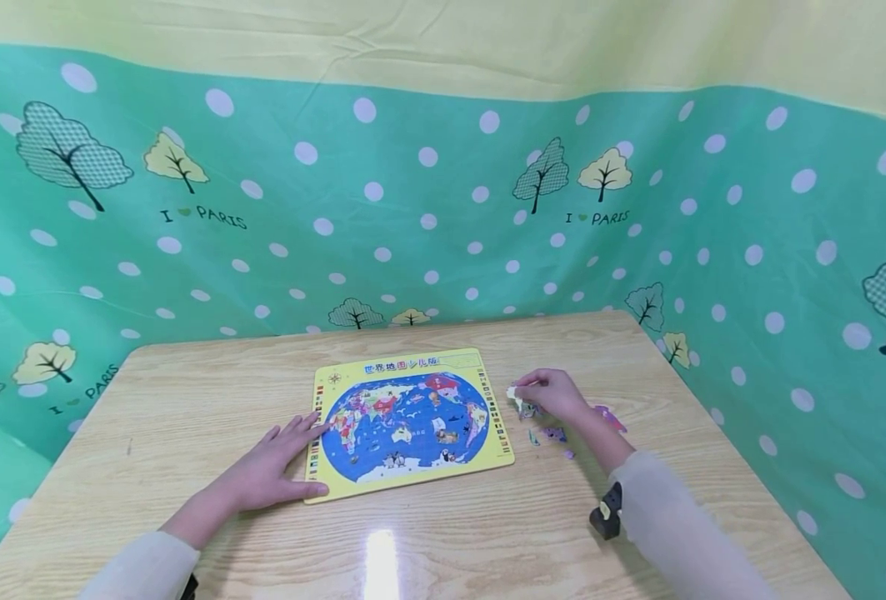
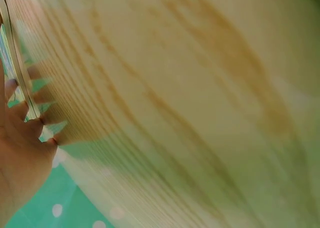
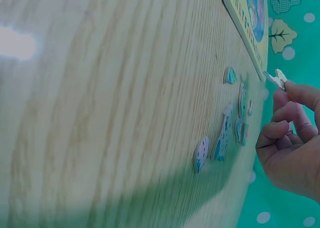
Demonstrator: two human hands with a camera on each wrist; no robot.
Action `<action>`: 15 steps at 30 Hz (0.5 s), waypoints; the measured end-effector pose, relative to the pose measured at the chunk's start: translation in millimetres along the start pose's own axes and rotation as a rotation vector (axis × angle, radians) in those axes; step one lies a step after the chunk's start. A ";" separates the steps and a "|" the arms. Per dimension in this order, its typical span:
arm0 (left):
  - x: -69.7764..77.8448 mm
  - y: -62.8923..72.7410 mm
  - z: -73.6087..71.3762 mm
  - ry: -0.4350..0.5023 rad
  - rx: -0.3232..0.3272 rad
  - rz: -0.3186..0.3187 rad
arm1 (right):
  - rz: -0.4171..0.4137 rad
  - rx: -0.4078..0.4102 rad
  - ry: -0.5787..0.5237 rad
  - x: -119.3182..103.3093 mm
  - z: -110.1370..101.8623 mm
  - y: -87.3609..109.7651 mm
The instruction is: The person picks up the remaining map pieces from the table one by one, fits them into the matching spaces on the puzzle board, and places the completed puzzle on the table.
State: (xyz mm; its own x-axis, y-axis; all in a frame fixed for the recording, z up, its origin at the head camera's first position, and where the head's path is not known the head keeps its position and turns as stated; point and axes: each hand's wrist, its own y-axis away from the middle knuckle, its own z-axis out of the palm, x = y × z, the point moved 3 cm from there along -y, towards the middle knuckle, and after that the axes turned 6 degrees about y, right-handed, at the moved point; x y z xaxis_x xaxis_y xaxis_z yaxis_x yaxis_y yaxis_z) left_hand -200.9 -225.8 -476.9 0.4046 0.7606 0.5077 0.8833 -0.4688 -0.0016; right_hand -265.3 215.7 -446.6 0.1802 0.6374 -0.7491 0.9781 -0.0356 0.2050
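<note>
A yellow-bordered world map puzzle board (image 1: 412,481) lies on the table, its blue oval holding coloured continent pieces. My left hand (image 1: 277,467) rests at the board's left edge, fingers spread and fairly straight, with fingertips and thumb on the border. Just right of the board, my right hand (image 1: 558,396) pinches a small pale puzzle piece (image 3: 278,79) between thumb and fingertips, raised above the table in the right wrist view. Beneath and beside that hand are several loose puzzle pieces (image 3: 224,133), some partly hidden by it in the head view.
The wooden table (image 1: 225,375) carries the board and loose pieces. A purple-pink piece (image 1: 610,418) lies right of the right forearm. Green polka-dot cloth (image 1: 412,250) hangs behind the table and along its right side. A bright glare spot (image 1: 381,562) shows near the front.
</note>
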 end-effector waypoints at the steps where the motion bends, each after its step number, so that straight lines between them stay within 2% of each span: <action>1: 0.1 0.0 -0.1 0.000 -0.002 -0.001 | 0.002 0.000 -0.001 -0.4 0.9 0.0; 15: -0.2 0.3 -0.7 0.011 0.003 0.008 | 0.021 0.000 0.008 -6.1 12.2 -2.0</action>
State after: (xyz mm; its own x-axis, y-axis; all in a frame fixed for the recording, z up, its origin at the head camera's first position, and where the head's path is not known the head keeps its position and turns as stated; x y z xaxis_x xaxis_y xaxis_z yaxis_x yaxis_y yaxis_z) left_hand -200.9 -226.4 -476.5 0.4087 0.7522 0.5169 0.8810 -0.4731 -0.0081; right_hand -267.0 202.5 -450.1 0.2000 0.6424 -0.7398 0.9741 -0.0491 0.2207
